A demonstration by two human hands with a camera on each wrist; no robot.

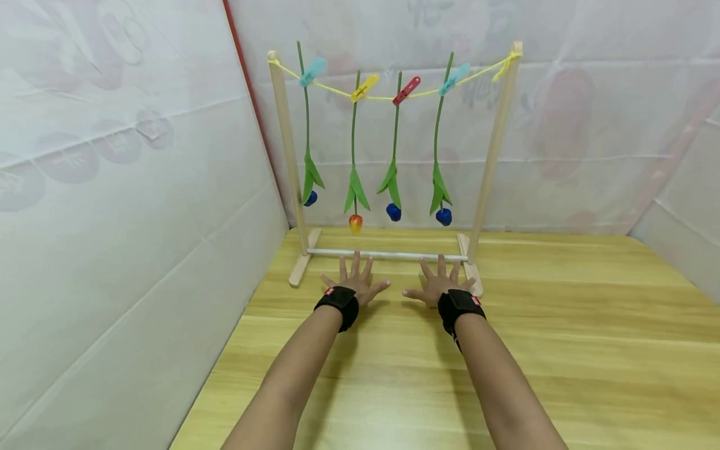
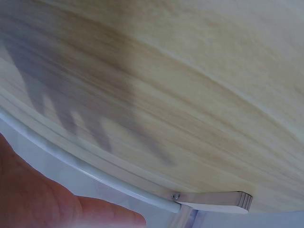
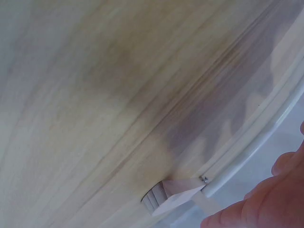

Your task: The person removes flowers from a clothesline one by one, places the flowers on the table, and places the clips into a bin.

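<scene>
While both hands are lying flat at centre frame, left hand [image 1: 355, 281] and right hand [image 1: 440, 284] are spreading empty fingers before the rack [image 1: 388, 255]; its tulips [image 1: 355, 223] are dangling above. Wrist views are showing the rack's foot [image 2: 216, 199] close by; a careless nudge risks toppling it.

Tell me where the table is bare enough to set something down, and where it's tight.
Bare wood lies right of the rack, toward the right wall, and on the near table beside both forearms. It is tight at the rack's base: the left hand and right hand lie spread before the crossbar, and four hanging flowers fill the frame above.
</scene>
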